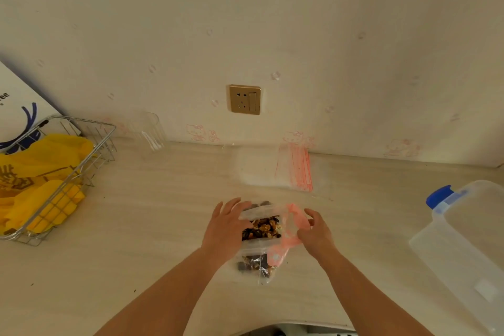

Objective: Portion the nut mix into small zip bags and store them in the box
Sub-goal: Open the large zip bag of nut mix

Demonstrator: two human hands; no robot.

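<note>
A clear bag of nut mix point(261, 228) lies on the counter in front of me, its dark and golden nuts showing through the plastic. My left hand point(226, 226) rests on its left side with the fingers spread and fairly straight. My right hand point(313, 234) pinches a small zip bag with a red strip point(290, 222) at the right edge of the nut bag. A stack of empty zip bags point(296, 169) lies near the wall. The clear plastic box with a blue latch point(463, 240) stands at the right.
A wire basket point(81, 172) with yellow bags sits at the left, with a white paper bag behind it. A clear glass point(150, 131) stands by the wall. A gold wall socket point(244, 99) is above the counter.
</note>
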